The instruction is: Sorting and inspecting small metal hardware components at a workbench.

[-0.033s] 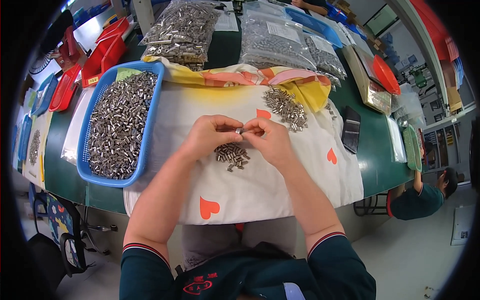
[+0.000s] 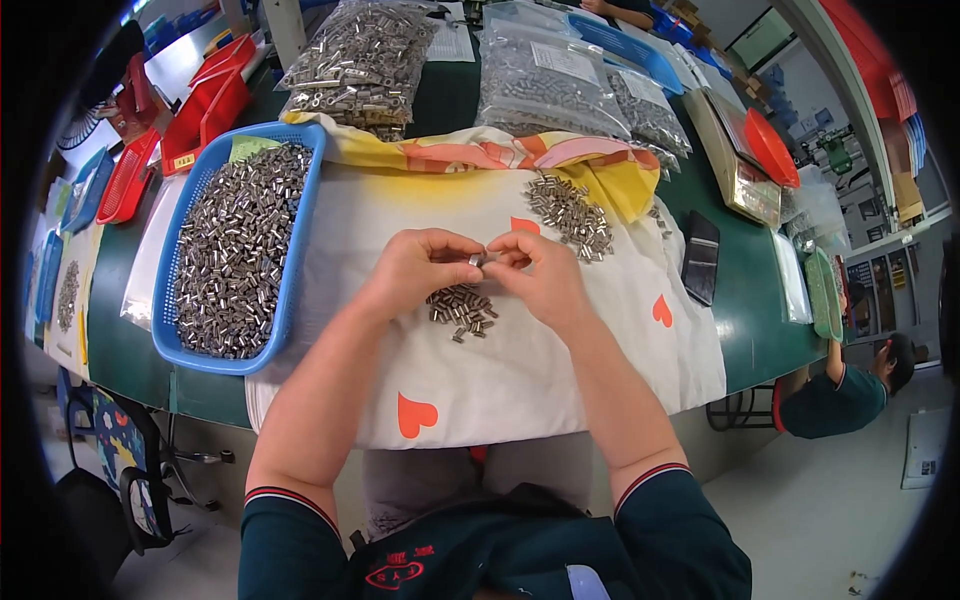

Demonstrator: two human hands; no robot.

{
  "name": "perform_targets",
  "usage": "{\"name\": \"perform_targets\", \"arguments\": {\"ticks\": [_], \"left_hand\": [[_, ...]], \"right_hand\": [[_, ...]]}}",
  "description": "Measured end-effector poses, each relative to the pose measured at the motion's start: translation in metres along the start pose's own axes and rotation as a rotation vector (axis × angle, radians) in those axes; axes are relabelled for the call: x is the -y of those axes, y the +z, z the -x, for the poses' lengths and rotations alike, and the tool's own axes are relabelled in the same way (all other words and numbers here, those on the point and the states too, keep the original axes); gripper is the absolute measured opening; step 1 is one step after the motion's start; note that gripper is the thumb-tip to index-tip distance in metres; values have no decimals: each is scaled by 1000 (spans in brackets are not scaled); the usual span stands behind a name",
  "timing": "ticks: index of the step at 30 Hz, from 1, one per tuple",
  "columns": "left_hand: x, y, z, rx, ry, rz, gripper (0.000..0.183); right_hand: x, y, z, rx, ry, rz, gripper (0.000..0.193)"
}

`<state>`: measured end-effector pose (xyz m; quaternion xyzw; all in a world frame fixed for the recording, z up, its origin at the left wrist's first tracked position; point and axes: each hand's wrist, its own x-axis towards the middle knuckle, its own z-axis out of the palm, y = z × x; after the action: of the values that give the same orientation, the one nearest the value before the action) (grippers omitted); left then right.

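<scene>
My left hand (image 2: 425, 268) and my right hand (image 2: 540, 275) meet over the middle of the white cloth (image 2: 500, 390). Thumbs and fingertips of both pinch one small silvery metal cylinder (image 2: 476, 261), mostly hidden by the fingers. Just below them lies a small pile of the same short metal cylinders (image 2: 462, 312), partly covered by my left hand. Beyond my right hand, a second loose pile (image 2: 572, 218) spreads over the cloth. To the left, a blue plastic basket (image 2: 291, 270) is filled with many such cylinders, with a yellow-green slip at its far end.
Clear bags of metal parts (image 2: 360, 65) and further bags (image 2: 550, 80) stand along the back. At right lie a dark flat phone-like object (image 2: 702, 258), a scale-like device (image 2: 745, 185) and a red tray (image 2: 770, 148). Red bins (image 2: 205, 110) stand far left. A person (image 2: 835, 400) sits at right.
</scene>
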<state>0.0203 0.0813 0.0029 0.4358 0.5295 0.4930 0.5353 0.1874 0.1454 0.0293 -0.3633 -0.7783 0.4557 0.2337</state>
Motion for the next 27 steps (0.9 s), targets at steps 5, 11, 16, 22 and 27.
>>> {"name": "perform_targets", "arguments": {"ticks": [5,11,16,22,27], "left_hand": [[-6,4,-1,36,-45,-17,24],[-1,5,1,60,-49,-21,24],[-2,6,0,56,-62,-13,24],[-5,3,2,38,-28,-58,24],[-1,0,-2,10,40,183,25]], "right_hand": [[-37,-38,-18,-400,-23,314,13],[-46,-29,-27,-471,-169,786,10],[-48,-30,-26,-324,-114,866,7],[-45,-24,-26,-393,-211,824,5],[-9,-11,-7,-216,-141,153,7]]}}
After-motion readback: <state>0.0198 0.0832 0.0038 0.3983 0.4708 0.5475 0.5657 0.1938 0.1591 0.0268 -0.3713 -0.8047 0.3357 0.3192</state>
